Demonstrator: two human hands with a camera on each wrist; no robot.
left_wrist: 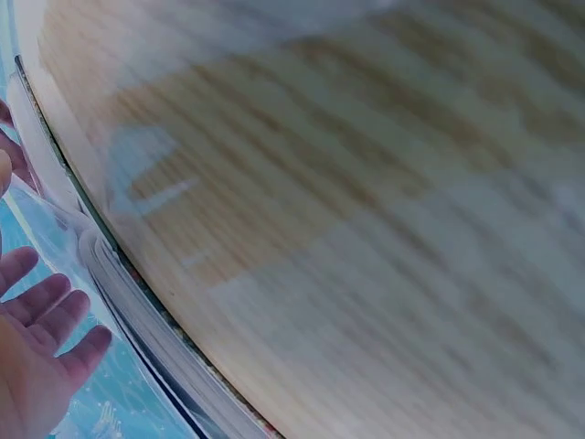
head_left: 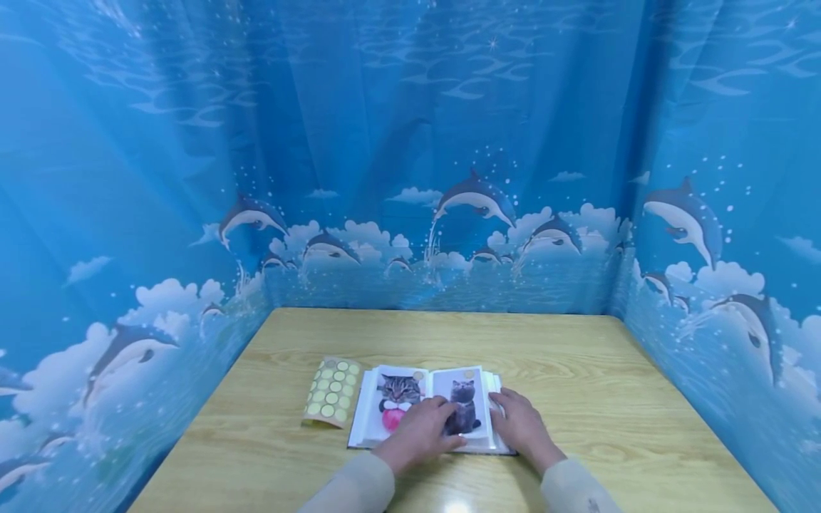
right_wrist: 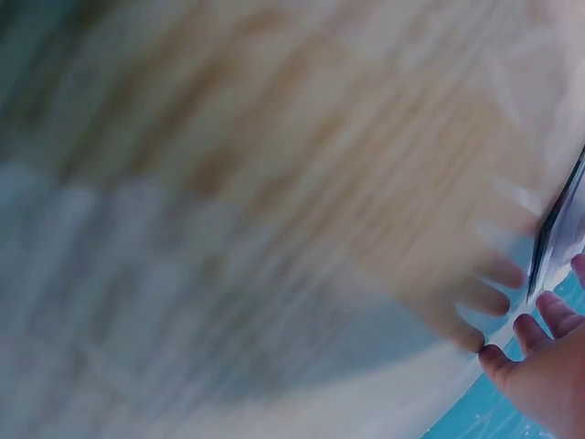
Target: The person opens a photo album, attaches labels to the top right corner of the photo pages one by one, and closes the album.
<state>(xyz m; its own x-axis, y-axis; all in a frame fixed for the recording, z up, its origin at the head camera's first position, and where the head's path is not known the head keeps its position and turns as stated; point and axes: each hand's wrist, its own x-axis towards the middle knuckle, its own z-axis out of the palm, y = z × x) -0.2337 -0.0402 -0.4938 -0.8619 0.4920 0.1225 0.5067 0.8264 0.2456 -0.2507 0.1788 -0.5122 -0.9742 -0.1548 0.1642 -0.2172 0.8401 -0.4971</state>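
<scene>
In the head view a small photo album point(head_left: 378, 438) lies open on the table. Its left page shows a tabby cat picture point(head_left: 401, 388) with a pink shape, its right page a grey cat picture point(head_left: 463, 392). A round sticker point(head_left: 470, 374) sits near the top of the right page, and another round sticker point(head_left: 418, 375) on the left. My left hand point(head_left: 423, 431) lies across the right page, fingers spread over the lower cat picture. At the album's right edge, my right hand point(head_left: 522, 424) touches the page edges. The wrist views show both hands only partly.
A sheet of round pale-yellow stickers point(head_left: 332, 390), slightly curled, lies left of the album. The wooden table point(head_left: 577, 356) reaches back to a blue dolphin-print curtain point(head_left: 385, 142) that surrounds it on three sides.
</scene>
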